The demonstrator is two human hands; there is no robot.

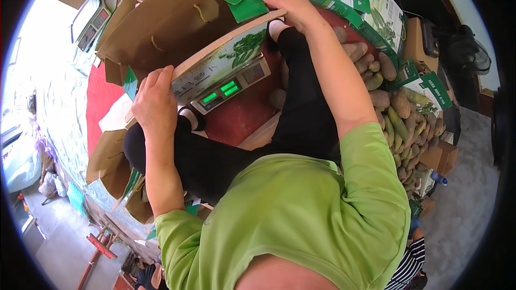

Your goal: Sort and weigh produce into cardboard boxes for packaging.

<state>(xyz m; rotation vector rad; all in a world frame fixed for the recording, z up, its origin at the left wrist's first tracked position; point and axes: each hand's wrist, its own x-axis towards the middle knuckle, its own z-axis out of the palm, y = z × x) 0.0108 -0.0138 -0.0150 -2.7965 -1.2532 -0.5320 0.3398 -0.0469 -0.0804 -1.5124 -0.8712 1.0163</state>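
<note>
A large open cardboard box stands in front of me, its near wall printed with green leafy vegetables. Brown cardboard and yellow cord handles show inside. Below that wall is a digital scale with lit green displays; the box hides most of it. My left hand is closed over the box's near left corner, beside a green flap. At the right corner my right hand has its fingers curled at the rim, next to green flaps.
Heaped gourd-like and potato-like produce lies to my right. Printed vegetable cartons stand at the far right. Another scale is at the far left. An opened carton sits by my left knee. A striped sleeve shows behind me.
</note>
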